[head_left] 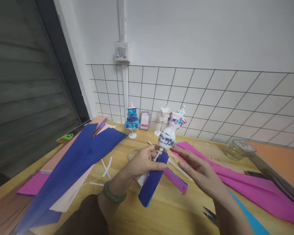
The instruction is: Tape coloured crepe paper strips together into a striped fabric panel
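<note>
My left hand (143, 161) is closed around the thin stand of a small white mannequin (170, 132) and pins a folded dark blue paper strip (152, 181) against it. The mannequin's torso carries blue and pink paper pieces. A green bangle (112, 195) circles my left wrist. Just right of the mannequin, my right hand (198, 169) hovers with its fingers stretched out and holds nothing. Under it lies a magenta and blue paper strip (177, 181).
Large dark blue paper sheets (83, 156) and pink ones lie at the left, magenta paper (247, 186) at the right. A mannequin in a blue dress (132, 119) and a bare one (163, 114) stand by the wire grid. A glass jar (237, 148) and scissors (212, 215) are at the right.
</note>
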Demonstrator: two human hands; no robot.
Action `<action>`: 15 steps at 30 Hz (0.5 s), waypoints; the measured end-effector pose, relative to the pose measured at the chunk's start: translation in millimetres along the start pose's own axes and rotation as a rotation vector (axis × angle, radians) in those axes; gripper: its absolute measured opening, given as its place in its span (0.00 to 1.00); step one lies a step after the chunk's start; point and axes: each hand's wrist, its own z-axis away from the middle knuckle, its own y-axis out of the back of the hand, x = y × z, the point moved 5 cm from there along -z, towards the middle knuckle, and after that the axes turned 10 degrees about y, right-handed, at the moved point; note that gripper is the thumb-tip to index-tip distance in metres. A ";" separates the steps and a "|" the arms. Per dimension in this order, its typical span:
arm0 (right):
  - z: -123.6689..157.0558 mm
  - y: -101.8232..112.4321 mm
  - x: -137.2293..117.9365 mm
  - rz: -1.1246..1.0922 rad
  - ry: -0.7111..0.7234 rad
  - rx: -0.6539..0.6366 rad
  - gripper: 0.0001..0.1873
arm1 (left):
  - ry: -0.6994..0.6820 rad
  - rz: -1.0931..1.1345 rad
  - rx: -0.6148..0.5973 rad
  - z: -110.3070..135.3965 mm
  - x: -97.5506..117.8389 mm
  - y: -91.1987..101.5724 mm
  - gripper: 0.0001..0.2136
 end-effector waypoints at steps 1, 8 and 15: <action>-0.3 -5.1 -3.1 -0.045 0.022 -0.031 0.24 | 0.002 -0.015 -0.014 2.4 0.8 -4.1 0.24; 2.3 -13.3 -11.0 -0.175 0.086 -0.058 0.19 | 0.017 -0.028 -0.069 15.7 6.2 -18.8 0.25; 2.3 -15.4 -20.1 -0.152 0.050 -0.110 0.10 | 0.064 -0.043 -0.099 17.8 8.4 -23.3 0.25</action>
